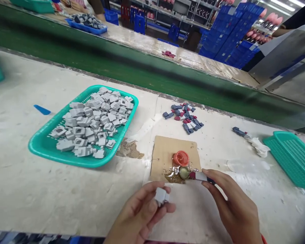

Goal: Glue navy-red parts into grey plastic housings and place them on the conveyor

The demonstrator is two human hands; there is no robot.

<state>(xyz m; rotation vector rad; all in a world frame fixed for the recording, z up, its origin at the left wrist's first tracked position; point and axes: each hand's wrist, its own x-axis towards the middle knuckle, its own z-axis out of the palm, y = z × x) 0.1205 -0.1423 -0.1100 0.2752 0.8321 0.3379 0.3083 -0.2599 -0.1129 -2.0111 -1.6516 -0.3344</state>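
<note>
I pinch the grey block (161, 196) in my left hand (139, 213), while my right hand (234, 206) grips a small red-tipped piece (199, 176), which I'd dip lightly into the bottle cap (184, 172) at ten o'clock.

Bare surface (27, 189) lies open across the lower left of the frame, below the teal basket of grey parts (40, 147). At centre, the cardboard pad (165, 149) with its red cap (181, 158) and metal cap (184, 173) blocks the way. A clear lane runs between the pile of small parts (184, 118) and the teal tray (295, 159) at right, narrowed by a white rag (259, 146).
</note>
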